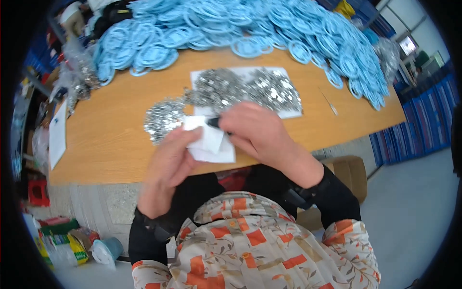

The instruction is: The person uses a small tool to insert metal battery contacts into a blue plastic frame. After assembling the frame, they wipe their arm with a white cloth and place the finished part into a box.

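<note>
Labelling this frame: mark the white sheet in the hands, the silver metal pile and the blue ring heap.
white sheet (pixel 211 144): head view, its lower middle.
silver metal pile (pixel 250 89): head view, centre of the heap.
blue ring heap (pixel 231 24): head view, its middle.

A wooden worktable (pixel 110 139) carries a sprawling heap of light-blue plastic rings (pixel 250 24) along its far edge, with piles of small silvery metal parts (pixel 240 89) spread partly over a white sheet (pixel 288 113). Clear bags (pixel 79 72), possibly holding more metal parts, sit at left. Blue crates (pixel 423 120) line the floor at right.
</note>
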The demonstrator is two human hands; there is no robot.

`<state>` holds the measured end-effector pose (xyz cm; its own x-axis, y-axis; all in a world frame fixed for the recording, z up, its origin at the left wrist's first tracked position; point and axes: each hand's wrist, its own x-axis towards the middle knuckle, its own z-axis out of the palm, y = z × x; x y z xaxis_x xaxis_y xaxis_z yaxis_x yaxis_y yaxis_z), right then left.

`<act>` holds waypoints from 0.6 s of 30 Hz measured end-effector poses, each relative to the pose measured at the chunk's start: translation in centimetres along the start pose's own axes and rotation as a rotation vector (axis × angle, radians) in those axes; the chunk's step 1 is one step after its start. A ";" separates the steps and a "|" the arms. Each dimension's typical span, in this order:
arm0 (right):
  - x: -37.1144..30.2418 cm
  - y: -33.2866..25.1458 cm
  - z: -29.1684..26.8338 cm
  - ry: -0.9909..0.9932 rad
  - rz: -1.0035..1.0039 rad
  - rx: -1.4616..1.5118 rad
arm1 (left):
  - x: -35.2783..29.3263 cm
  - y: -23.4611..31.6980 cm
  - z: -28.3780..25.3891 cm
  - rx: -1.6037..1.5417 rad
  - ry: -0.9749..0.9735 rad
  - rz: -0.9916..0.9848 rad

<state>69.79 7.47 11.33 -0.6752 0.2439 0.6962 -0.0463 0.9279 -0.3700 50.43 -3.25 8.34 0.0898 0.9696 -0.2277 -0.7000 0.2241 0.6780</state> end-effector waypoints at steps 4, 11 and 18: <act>1.9 1.9 -0.3 0.548 0.561 0.873 | 1.0 0.3 2.0 0.438 0.269 0.376; 4.1 9.1 -3.7 0.830 0.743 1.393 | 3.0 -2.7 7.9 1.183 0.214 1.077; 2.9 9.9 -4.7 1.099 0.731 1.581 | 3.7 -5.0 8.9 1.029 0.079 1.060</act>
<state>70.83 18.67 12.52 -0.2581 0.9659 -0.0191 -0.8962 -0.2467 -0.3686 60.57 0.10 10.39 -0.1919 0.7218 0.6650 0.3887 -0.5663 0.7268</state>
